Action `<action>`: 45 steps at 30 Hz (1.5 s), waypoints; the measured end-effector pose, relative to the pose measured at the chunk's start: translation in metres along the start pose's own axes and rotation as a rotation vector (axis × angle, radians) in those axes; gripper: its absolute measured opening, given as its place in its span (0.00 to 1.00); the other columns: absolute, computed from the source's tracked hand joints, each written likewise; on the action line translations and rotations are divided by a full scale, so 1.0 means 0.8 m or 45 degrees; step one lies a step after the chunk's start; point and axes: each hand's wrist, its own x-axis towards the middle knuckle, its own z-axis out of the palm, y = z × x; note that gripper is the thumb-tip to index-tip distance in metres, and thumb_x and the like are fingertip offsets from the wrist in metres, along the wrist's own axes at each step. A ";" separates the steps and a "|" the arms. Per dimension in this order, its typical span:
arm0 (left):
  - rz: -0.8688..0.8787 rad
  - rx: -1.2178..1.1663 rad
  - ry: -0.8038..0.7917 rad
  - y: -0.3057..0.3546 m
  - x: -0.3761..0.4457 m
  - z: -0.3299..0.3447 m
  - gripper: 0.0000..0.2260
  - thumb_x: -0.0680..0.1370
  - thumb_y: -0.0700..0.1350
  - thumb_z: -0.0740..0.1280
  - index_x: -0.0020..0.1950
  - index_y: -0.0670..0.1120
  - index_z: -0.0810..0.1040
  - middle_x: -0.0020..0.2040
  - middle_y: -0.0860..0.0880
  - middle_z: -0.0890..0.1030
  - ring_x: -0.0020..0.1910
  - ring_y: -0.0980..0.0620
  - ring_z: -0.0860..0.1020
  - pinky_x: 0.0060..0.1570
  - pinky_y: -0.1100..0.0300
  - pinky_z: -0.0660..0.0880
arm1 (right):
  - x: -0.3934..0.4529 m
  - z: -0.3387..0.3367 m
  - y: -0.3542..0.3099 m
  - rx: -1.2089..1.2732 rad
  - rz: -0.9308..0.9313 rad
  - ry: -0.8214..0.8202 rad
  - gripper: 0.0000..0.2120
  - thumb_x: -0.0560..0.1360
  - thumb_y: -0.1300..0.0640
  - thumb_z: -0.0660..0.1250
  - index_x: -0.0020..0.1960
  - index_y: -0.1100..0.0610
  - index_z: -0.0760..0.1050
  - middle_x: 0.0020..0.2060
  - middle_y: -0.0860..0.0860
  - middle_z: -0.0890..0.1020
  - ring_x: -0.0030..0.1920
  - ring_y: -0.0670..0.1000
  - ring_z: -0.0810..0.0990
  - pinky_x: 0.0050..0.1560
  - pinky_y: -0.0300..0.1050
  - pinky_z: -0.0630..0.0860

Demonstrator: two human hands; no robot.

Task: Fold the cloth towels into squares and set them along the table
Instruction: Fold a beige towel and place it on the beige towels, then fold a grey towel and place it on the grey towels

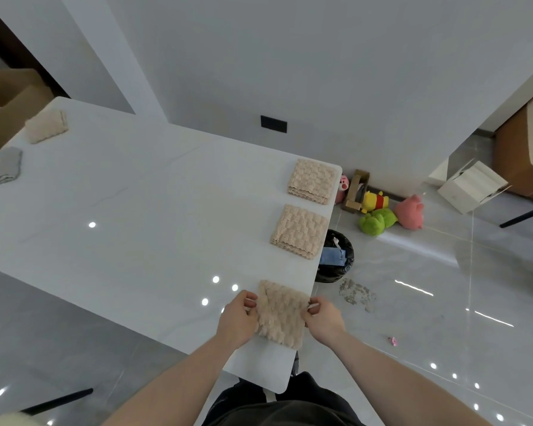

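Note:
A beige folded towel (281, 313) lies near the right edge of the white table (136, 216), close to me. My left hand (238, 318) pinches its left side and my right hand (322, 318) pinches its right side. Two more beige towels folded into squares lie further along the same edge: the middle one (299, 231) and the far one (313, 181). At the table's far left lie another beige towel (46, 127) and a grey towel (1, 166).
A black-lined bin (336, 256) stands on the floor by the table's right edge. Plush toys (391, 215) and a white box (471, 187) lie on the floor beyond. Cardboard boxes (6, 96) sit at far left. A chair leg (59, 401) shows at lower left.

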 end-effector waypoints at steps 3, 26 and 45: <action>0.022 0.018 0.014 0.008 0.001 0.000 0.11 0.79 0.40 0.62 0.57 0.54 0.75 0.50 0.55 0.80 0.43 0.56 0.80 0.39 0.63 0.77 | 0.007 0.005 0.006 -0.027 0.000 -0.051 0.15 0.77 0.53 0.70 0.62 0.53 0.76 0.42 0.49 0.85 0.46 0.51 0.85 0.48 0.47 0.81; 0.466 0.718 -0.234 0.009 -0.010 0.025 0.28 0.79 0.45 0.61 0.79 0.51 0.62 0.83 0.52 0.52 0.81 0.48 0.54 0.78 0.51 0.58 | -0.039 -0.002 0.027 -1.039 -0.634 -0.225 0.36 0.79 0.57 0.61 0.83 0.45 0.49 0.82 0.45 0.41 0.82 0.56 0.45 0.80 0.52 0.53; 0.345 0.109 0.181 -0.097 -0.053 -0.200 0.20 0.79 0.46 0.66 0.69 0.62 0.73 0.75 0.68 0.60 0.75 0.63 0.61 0.69 0.62 0.67 | -0.096 0.137 -0.136 -0.482 -0.728 -0.006 0.26 0.76 0.53 0.66 0.73 0.40 0.68 0.78 0.39 0.59 0.76 0.47 0.62 0.73 0.42 0.64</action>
